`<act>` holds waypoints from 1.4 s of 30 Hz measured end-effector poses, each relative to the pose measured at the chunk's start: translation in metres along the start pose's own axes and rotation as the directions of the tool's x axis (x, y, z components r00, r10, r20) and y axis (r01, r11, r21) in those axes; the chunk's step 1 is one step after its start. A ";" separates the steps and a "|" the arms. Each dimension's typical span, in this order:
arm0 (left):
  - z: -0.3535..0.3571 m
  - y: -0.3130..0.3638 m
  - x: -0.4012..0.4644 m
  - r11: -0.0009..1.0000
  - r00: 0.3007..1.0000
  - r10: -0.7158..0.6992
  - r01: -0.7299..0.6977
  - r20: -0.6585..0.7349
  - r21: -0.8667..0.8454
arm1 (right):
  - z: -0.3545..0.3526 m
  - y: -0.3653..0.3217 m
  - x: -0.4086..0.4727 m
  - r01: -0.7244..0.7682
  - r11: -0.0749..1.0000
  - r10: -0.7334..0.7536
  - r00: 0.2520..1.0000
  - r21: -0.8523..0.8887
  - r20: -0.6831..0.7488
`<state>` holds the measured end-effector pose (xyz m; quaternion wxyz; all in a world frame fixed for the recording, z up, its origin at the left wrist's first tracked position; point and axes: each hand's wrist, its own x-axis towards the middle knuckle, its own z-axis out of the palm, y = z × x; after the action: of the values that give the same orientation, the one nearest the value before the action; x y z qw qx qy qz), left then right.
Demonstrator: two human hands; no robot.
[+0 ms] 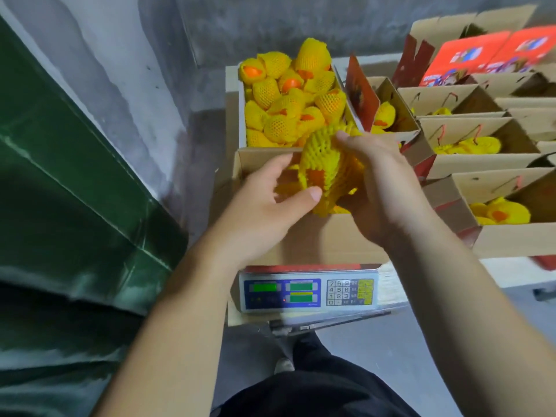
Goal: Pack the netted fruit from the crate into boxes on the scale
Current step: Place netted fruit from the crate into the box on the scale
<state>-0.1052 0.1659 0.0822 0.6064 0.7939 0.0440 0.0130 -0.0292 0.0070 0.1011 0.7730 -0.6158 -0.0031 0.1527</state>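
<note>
While both hands, left hand [264, 203] and right hand [382, 179], clasp netted fruit [326, 170] over cardboard box [316, 236] on scale [307, 291], grey concrete wall [270, 25] stands behind crate [240, 121].

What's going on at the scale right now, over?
Left hand and right hand both grip netted fruit over box on scale. Crate behind still full. Nothing in the way.

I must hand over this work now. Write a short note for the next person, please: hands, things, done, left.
Left hand and right hand both hold netted fruit over the open box on the scale.
The crate behind it holds many netted fruits.
Done: boxes on the right already hold fruit.
Left: set this fruit down, fill the box.
</note>
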 end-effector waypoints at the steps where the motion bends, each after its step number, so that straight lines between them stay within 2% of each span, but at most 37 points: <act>1: 0.000 -0.002 -0.003 1.000 1.000 0.012 -0.012 0.004 -0.015 | 0.006 0.002 -0.003 -0.038 0.999 0.038 0.999 0.011 0.033; 10: -0.018 -0.028 -0.043 0.980 0.995 -0.007 -0.012 -0.095 -0.199 | 0.043 0.013 -0.023 -0.180 0.980 0.165 0.973 0.084 0.160; 15: -0.026 -0.032 -0.056 0.970 0.972 0.065 -0.115 -0.224 -0.216 | 0.057 0.016 -0.036 -0.216 0.970 0.192 0.961 0.111 0.198; 21: -0.027 -0.048 -0.068 0.956 0.917 0.161 -0.236 -0.365 -0.172 | 0.060 0.019 -0.049 -0.321 0.945 0.321 0.867 -0.067 0.380; 25: -0.028 -0.050 -0.076 0.951 0.885 0.202 -0.280 -0.420 -0.131 | 0.065 0.019 -0.054 -0.272 0.959 0.278 0.853 -0.077 0.442; 28: -0.030 -0.049 -0.080 0.962 0.882 0.169 -0.245 -0.440 -0.121 | 0.067 0.023 -0.058 -0.252 0.966 0.253 0.849 -0.064 0.465; 33: -0.027 -0.047 -0.085 0.982 0.917 0.076 -0.138 -0.392 -0.131 | 0.064 0.020 -0.061 -0.166 0.977 0.205 0.900 -0.132 0.384; 35: -0.027 -0.044 -0.086 0.987 0.925 0.052 -0.106 -0.377 -0.124 | 0.064 0.016 -0.058 -0.152 0.985 0.172 0.928 -0.084 0.330; 38: -0.035 -0.043 -0.087 0.992 0.913 0.004 -0.055 -0.407 -0.114 | 0.060 0.001 -0.046 -0.175 0.981 0.142 0.943 0.087 0.302; 40: -0.041 -0.043 -0.088 0.994 0.900 -0.018 -0.030 -0.436 -0.103 | 0.057 -0.011 -0.036 -0.084 0.981 0.035 0.963 0.176 0.267; 42: -0.045 -0.043 -0.090 0.997 0.895 -0.025 -0.009 -0.445 -0.073 | 0.056 -0.020 -0.026 0.180 0.979 -0.192 0.972 0.095 0.137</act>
<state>-0.2005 0.2127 0.0555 0.6090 0.7468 0.1844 0.1935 -0.0603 0.0499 0.1384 0.8062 -0.5677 -0.1107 0.1242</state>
